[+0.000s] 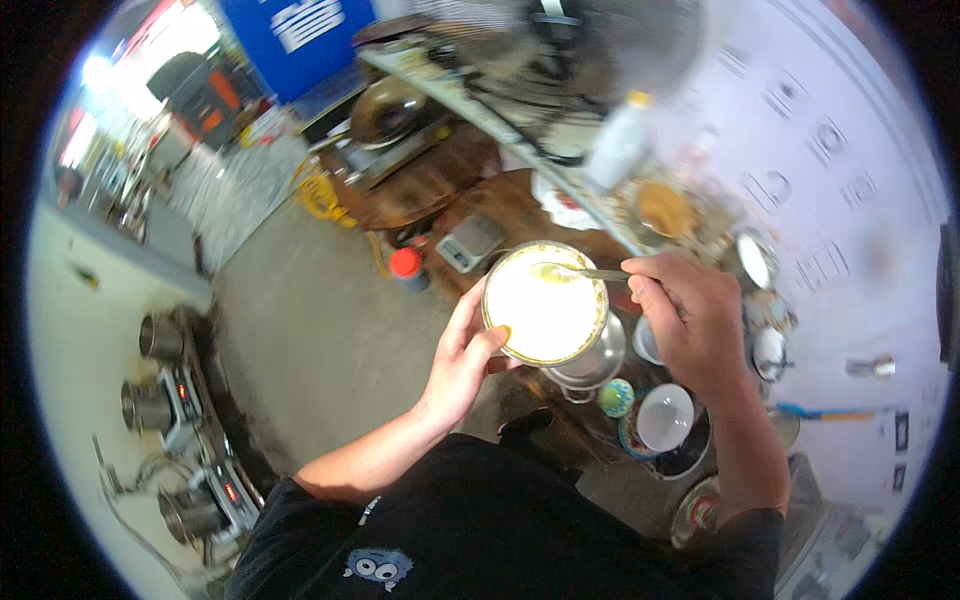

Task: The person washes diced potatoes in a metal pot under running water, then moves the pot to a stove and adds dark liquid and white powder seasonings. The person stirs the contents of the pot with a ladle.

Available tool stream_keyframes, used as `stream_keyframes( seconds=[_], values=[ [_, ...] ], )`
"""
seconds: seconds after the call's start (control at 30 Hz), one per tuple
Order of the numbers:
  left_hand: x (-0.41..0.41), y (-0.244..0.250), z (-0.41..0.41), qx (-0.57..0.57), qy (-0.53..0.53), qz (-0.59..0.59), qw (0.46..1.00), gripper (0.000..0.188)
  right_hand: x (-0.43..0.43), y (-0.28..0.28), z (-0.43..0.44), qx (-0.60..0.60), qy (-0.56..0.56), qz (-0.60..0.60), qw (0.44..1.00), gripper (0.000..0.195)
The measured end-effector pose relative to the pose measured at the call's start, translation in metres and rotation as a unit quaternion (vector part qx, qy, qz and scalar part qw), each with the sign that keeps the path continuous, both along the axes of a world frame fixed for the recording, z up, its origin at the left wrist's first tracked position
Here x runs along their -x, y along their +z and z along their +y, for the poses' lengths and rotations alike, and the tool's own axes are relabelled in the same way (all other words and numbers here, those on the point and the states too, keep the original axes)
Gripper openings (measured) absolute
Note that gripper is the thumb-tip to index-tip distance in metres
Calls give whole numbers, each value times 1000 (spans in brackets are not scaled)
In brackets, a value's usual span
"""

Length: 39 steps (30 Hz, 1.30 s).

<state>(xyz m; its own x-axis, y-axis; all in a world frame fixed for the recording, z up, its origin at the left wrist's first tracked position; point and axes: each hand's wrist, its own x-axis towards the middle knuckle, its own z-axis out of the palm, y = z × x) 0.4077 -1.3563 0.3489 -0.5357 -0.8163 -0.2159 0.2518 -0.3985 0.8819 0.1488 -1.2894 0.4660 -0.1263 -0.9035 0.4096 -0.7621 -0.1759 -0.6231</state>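
My left hand [469,349] grips a round bowl [547,315] by its rim, thumb over the edge. The bowl's inside is glaring white and overexposed, so I cannot tell what it holds; yellow-brown residue marks its rim. Between the fingers and thumb of my right hand [686,319] is a metal spoon [600,274]. Its tip lies over the bowl's opening and looks yellowish. Partly hidden below the bowl is a metal pot [592,360] with a loop handle.
A digital scale [470,244] and a red-lidded jar [406,266] sit beyond the bowl. On my right are a white bowl [665,418], a green patterned container [616,397] and a shelf with a white bottle [619,142]. Devices with red displays [180,401] line the left wall.
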Motion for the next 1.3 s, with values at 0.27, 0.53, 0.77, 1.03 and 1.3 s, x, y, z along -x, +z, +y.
stream_keyframes(
  seconds=[0.27,0.53,0.77,1.03,1.3],
  values=[
    [-279,-11,7,58,264,-45,962,76,-287,21,-98,53,213,101,970,7],
    [-502,-3,38,54,484,-48,872,77,-559,5,-175,12,413,43,909,3],
    [-629,-14,51,4,609,-39,792,76,-756,-48,-232,-254,510,-81,818,11],
    [-758,-28,33,-38,742,-36,669,79,-972,-95,-292,-426,585,-92,684,15],
    [-883,-31,21,-27,840,-5,542,72,-1183,-102,-311,-489,683,-68,538,16]
  ],
)
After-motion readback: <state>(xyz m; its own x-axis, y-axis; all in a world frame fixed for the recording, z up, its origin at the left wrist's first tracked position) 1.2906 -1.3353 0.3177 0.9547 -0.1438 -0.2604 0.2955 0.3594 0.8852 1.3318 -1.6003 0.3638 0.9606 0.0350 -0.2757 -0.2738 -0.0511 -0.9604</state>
